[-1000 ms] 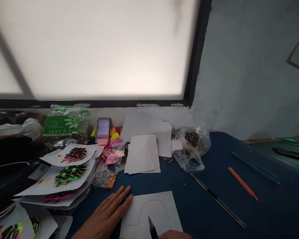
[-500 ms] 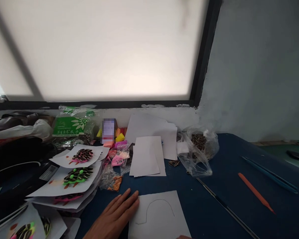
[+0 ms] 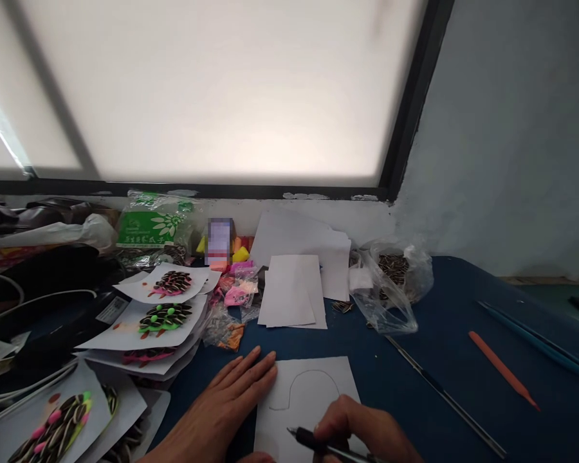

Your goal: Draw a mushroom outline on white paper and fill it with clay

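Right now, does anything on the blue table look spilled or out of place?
Yes: a few dark seeds lie loose on the blue table, beside the clear bag holding more, so they look spilled. The visible part of the drawn-on paper shows no damage.

Left hand (image 3: 238, 395) flat, palm down, fingers extended forward and nearly together, right hand (image 3: 364, 424) apart to its right, fingers curled in a pinching grip
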Action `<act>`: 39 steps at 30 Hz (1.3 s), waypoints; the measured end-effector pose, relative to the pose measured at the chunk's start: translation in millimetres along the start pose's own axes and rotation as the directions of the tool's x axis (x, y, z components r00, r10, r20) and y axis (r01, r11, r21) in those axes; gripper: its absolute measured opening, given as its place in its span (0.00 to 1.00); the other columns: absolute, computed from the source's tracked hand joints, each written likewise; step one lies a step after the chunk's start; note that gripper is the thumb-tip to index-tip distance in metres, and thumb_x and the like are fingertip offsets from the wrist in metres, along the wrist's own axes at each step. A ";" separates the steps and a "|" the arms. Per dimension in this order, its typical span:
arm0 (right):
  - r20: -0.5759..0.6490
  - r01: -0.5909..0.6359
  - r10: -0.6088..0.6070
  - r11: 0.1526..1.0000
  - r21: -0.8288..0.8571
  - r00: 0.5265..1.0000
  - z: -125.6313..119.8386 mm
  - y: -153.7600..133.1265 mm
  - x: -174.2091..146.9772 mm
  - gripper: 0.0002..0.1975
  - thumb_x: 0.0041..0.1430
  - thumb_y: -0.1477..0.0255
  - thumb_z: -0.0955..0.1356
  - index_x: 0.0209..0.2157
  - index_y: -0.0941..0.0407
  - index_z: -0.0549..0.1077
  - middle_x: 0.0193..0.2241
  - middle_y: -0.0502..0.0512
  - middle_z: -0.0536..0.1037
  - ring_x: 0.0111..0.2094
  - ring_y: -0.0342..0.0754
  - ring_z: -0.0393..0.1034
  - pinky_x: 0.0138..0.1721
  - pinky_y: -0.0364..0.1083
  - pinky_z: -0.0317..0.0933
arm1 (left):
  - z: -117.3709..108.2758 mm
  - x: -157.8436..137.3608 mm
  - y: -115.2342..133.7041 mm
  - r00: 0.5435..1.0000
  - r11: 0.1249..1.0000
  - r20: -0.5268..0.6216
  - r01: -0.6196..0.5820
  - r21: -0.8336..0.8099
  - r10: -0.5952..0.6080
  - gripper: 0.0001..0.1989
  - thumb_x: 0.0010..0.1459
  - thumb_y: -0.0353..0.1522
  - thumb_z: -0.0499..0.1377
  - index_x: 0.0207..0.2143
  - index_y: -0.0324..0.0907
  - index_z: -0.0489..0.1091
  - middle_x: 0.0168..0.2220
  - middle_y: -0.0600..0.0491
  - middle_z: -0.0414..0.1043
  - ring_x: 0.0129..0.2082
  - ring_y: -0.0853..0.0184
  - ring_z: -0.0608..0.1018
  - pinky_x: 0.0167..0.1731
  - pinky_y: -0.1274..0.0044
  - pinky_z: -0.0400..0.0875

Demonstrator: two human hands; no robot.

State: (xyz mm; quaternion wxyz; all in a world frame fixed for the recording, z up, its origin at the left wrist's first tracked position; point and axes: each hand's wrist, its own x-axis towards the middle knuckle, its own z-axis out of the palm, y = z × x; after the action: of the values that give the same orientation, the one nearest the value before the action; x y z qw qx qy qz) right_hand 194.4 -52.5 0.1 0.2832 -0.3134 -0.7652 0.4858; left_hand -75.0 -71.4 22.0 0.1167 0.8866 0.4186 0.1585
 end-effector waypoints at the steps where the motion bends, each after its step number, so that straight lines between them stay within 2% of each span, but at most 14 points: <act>1: -0.016 0.001 -0.001 1.000 0.008 1.000 0.6 -8.0 5.1 0.10 0.62 0.63 0.65 0.35 0.56 0.72 0.29 0.57 0.79 0.27 0.46 0.71 0.28 0.42 0.63 | -0.3 -0.6 0.3 1.000 1.000 0.003 0.003 -0.001 -0.003 0.43 0.63 0.50 0.60 0.70 0.60 0.35 0.69 0.55 0.44 0.67 0.52 0.56 0.64 0.60 0.57; 4: 0.002 -0.050 0.050 0.999 -0.004 0.999 4.9 -26.4 19.7 0.09 0.62 0.66 0.62 0.35 0.56 0.69 0.27 0.58 0.78 0.24 0.46 0.70 0.26 0.43 0.62 | -0.8 -2.6 1.2 1.000 1.000 0.009 0.016 -0.005 -0.016 0.42 0.63 0.51 0.59 0.70 0.58 0.38 0.69 0.54 0.43 0.67 0.52 0.55 0.64 0.61 0.56; 6: -0.015 -0.024 0.023 0.998 -0.066 1.000 8.9 -30.7 27.3 0.08 0.59 0.67 0.62 0.33 0.56 0.67 0.24 0.56 0.76 0.22 0.46 0.68 0.25 0.44 0.61 | -0.7 -3.3 1.9 1.000 1.000 0.003 0.020 -0.005 -0.020 0.42 0.64 0.51 0.59 0.70 0.57 0.37 0.69 0.54 0.43 0.67 0.52 0.55 0.64 0.61 0.56; 10: -0.105 0.032 -0.056 0.975 -0.218 0.993 13.4 -22.3 31.6 0.08 0.59 0.68 0.60 0.29 0.54 0.64 0.21 0.52 0.71 0.21 0.46 0.65 0.24 0.44 0.57 | -0.3 -2.2 2.7 1.000 1.000 -0.007 0.016 -0.001 -0.016 0.44 0.64 0.50 0.59 0.70 0.55 0.35 0.70 0.53 0.43 0.67 0.52 0.56 0.64 0.61 0.55; 14: -0.178 0.021 -0.071 0.962 -0.271 0.981 11.0 -9.6 24.6 0.09 0.63 0.69 0.59 0.29 0.53 0.63 0.23 0.50 0.70 0.23 0.45 0.65 0.26 0.43 0.56 | -2.2 -0.2 2.3 1.000 1.000 -0.009 0.016 0.002 -0.016 0.44 0.64 0.50 0.59 0.70 0.55 0.34 0.70 0.52 0.43 0.67 0.52 0.56 0.64 0.62 0.56; 18: -0.128 0.000 -0.030 0.975 -0.223 0.991 8.6 -5.9 21.6 0.08 0.62 0.67 0.59 0.29 0.53 0.63 0.20 0.47 0.66 0.20 0.44 0.61 0.24 0.43 0.54 | -3.5 0.0 1.7 1.000 1.000 -0.017 0.002 -0.003 -0.002 0.45 0.64 0.50 0.59 0.70 0.58 0.33 0.69 0.53 0.44 0.67 0.52 0.57 0.64 0.62 0.57; 23: -0.093 -0.041 0.025 0.984 -0.175 0.995 10.8 -13.1 30.3 0.07 0.61 0.67 0.60 0.30 0.53 0.63 0.21 0.49 0.69 0.21 0.44 0.64 0.23 0.42 0.56 | 1.1 -1.3 -0.5 0.999 1.000 -0.041 -0.015 0.010 0.015 0.45 0.64 0.50 0.59 0.70 0.58 0.31 0.70 0.53 0.45 0.67 0.53 0.57 0.64 0.62 0.57; 29: -0.059 0.023 -0.034 0.983 -0.180 0.998 18.3 -12.7 36.6 0.04 0.57 0.68 0.62 0.29 0.54 0.64 0.21 0.51 0.71 0.21 0.43 0.64 0.22 0.41 0.58 | -1.2 -0.2 0.7 1.000 1.000 -0.030 0.006 -0.010 -0.006 0.43 0.64 0.51 0.58 0.70 0.57 0.33 0.69 0.53 0.45 0.67 0.52 0.57 0.64 0.62 0.56; 35: -0.078 0.116 -0.139 0.963 -0.244 0.987 20.2 -6.1 36.4 0.08 0.60 0.67 0.61 0.29 0.54 0.65 0.22 0.51 0.71 0.21 0.44 0.65 0.22 0.42 0.58 | -4.4 1.3 1.9 1.000 0.999 -0.002 0.026 -0.043 -0.026 0.43 0.63 0.51 0.59 0.70 0.57 0.36 0.69 0.52 0.45 0.67 0.52 0.57 0.64 0.61 0.55; 39: -0.044 0.135 -0.151 0.957 -0.258 0.988 20.5 -5.1 37.3 0.07 0.61 0.68 0.62 0.30 0.54 0.65 0.23 0.52 0.72 0.22 0.44 0.66 0.24 0.42 0.59 | -3.1 0.9 3.2 0.999 0.998 0.003 0.043 -0.048 -0.043 0.42 0.63 0.52 0.58 0.70 0.56 0.39 0.69 0.52 0.47 0.67 0.52 0.57 0.64 0.61 0.55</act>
State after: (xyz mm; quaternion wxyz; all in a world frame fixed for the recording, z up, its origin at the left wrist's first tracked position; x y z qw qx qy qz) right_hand 154.2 -37.6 2.1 0.2989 -0.3063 -0.8325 0.3518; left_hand -73.4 -72.5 26.1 0.1419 0.8745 0.4335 0.1650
